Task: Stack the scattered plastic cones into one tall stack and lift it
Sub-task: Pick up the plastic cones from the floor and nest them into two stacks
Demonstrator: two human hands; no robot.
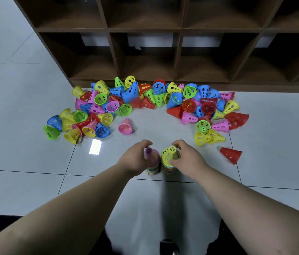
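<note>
Two short stacks of perforated plastic cones stand side by side on the floor in front of me. The left stack (153, 161) has a pink cone on top, and my left hand (135, 159) curls round its left side. The right stack (168, 159) is topped by a yellow cone; my right hand (187, 157) grips it with fingers over the tip and thumb low on its side. Several loose cones lie scattered beyond: a heap at the left (89, 115), a heap at the right (205, 107), a lone pink cone (125, 126) and a lone red cone (231, 154).
A dark brown cubby shelf (178, 41) stands along the back, its base right behind the cones. The floor is pale tile (25, 153) with dark grout lines. My dark-clothed legs show at the bottom edge.
</note>
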